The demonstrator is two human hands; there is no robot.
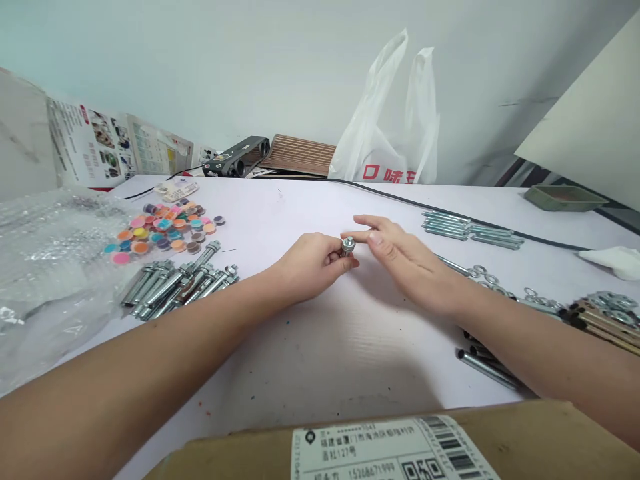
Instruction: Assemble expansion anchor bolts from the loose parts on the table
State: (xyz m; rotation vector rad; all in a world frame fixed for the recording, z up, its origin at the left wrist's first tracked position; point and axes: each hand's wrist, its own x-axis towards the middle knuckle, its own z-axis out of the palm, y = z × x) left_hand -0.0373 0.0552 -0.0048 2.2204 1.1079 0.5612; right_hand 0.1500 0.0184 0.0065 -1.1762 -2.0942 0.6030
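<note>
Above the middle of the white table, my left hand (320, 263) is closed around a metal expansion bolt (349, 245), whose nut end points up toward me. The bolt's lower part is hidden by my fingers. My right hand (400, 257) is beside it with fingers stretched out, the fingertips close to the nut end; whether they touch it I cannot tell. Left of my left hand lies a pile of similar expansion bolts (183, 283). To the right of my right hand are loose washers (484, 273) and, farther back, a group of thin metal rods (470, 230).
Colourful round caps (170, 227) lie at the left beside clear plastic wrap (55, 253). Metal tubes (487, 367) and nuts (613, 307) are at the right. A cardboard box (240, 453) stands at the near edge; a white plastic bag (385, 133) is at the back.
</note>
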